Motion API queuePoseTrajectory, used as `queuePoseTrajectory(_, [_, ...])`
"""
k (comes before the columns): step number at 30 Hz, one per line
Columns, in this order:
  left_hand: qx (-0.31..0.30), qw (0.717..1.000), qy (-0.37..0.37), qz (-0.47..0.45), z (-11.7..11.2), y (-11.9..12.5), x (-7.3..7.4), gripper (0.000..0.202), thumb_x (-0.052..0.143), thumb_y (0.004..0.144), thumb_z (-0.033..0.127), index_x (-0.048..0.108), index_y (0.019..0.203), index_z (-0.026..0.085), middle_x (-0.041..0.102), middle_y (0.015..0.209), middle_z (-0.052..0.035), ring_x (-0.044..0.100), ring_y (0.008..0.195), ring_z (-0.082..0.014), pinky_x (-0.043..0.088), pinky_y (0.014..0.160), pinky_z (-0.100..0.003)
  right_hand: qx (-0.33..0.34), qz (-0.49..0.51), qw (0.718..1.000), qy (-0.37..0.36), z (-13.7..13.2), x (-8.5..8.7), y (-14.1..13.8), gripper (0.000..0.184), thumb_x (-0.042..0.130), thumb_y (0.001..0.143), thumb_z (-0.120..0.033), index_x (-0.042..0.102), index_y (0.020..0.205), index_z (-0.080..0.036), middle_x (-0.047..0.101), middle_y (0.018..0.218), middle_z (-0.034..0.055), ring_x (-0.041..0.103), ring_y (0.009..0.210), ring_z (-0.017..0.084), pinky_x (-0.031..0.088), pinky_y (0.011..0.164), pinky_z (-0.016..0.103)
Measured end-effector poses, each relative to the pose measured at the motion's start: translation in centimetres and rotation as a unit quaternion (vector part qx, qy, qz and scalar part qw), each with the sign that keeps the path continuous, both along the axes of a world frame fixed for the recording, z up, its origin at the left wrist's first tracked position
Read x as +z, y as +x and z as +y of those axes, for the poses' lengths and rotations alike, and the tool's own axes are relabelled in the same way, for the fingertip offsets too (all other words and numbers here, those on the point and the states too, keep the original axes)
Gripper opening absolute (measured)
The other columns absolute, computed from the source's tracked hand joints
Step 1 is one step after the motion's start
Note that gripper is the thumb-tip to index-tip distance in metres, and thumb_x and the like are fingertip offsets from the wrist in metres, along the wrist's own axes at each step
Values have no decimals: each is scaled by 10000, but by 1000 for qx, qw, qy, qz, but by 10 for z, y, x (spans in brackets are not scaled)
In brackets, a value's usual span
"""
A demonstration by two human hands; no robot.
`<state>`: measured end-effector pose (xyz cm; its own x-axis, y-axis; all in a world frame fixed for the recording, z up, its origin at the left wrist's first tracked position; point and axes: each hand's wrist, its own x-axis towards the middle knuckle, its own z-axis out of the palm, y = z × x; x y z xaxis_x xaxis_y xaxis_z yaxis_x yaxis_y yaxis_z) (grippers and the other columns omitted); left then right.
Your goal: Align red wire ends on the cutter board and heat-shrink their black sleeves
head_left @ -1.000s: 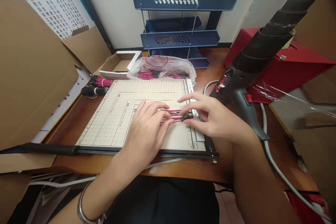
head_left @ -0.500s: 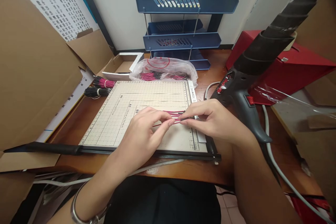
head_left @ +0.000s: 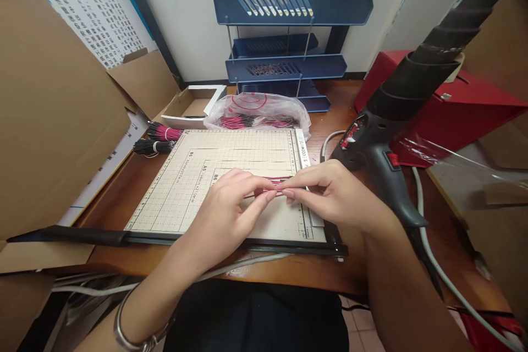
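Observation:
My left hand [head_left: 231, 206] and my right hand [head_left: 330, 192] meet over the right half of a beige gridded cutting board [head_left: 198, 176]. Both pinch a small bunch of thin pink wires [head_left: 275, 187], fingertips almost touching in the middle. The wires sit just above the board, near its ruler strip [head_left: 304, 157]. The board's long black blade arm [head_left: 82, 235] lies along the near edge. A metal bangle is on my left wrist.
A black heat gun [head_left: 396, 121] stands at the right, its grey cable trailing off the desk. Behind it is a red box [head_left: 462, 104]. A plastic bag of wires [head_left: 258, 113], tied pink and black wire bundles [head_left: 159, 140], a blue tray rack [head_left: 284, 49] and cardboard boxes [head_left: 53, 110] ring the board.
My hands went from pressing the wires flat on the board to lifting them slightly in a pinch. The right hand's fingers curled in and drew left toward the left hand.

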<state>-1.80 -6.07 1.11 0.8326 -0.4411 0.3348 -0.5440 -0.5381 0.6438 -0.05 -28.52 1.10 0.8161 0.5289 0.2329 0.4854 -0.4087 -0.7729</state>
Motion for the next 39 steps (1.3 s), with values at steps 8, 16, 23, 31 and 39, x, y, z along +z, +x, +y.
queuePoseTrajectory(8, [-17, 997, 34, -73, -3, 2, 3, 151, 573, 1015, 190, 721, 986, 184, 743, 909, -3, 576, 872, -180, 454, 799, -306, -36, -65, 997, -13, 5, 1, -1, 143, 652, 907, -226, 794, 891, -209, 719, 669, -43, 520, 539, 47, 365, 525, 192])
queuePoseTrajectory(16, [-36, 999, 3, 34, 6, -1, 7, 202, 515, 1046, 223, 688, 943, 216, 709, 939, 10, 630, 896, -149, 458, 825, -275, -2, -87, 996, -17, 8, 0, 0, 171, 583, 936, -218, 679, 807, -160, 689, 735, -3, 565, 644, 83, 399, 606, 215])
queuePoseTrajectory(23, [-44, 997, 10, 57, 8, -3, 7, 223, 532, 1038, 224, 706, 898, 240, 733, 909, 42, 650, 901, -146, 429, 919, -284, 36, -71, 996, -29, 7, 3, 0, 186, 557, 948, -187, 678, 808, -167, 672, 709, -15, 543, 611, 73, 375, 592, 209])
queuePoseTrajectory(31, [-24, 999, 34, 27, 1, -4, 8, 188, 583, 998, 186, 705, 857, 213, 731, 835, 36, 652, 825, -146, 437, 888, -306, 2, -74, 995, -63, 3, -3, 1, 210, 541, 958, -240, 690, 830, -166, 680, 761, 6, 562, 692, 104, 384, 658, 242])
queuePoseTrajectory(39, [-7, 998, 14, 52, 0, 1, 12, 183, 581, 988, 195, 729, 882, 216, 769, 885, 5, 700, 877, -179, 489, 821, -302, 5, -93, 994, -55, 3, -2, 2, 162, 550, 924, -172, 675, 820, -172, 660, 735, 3, 546, 666, 104, 377, 635, 236])
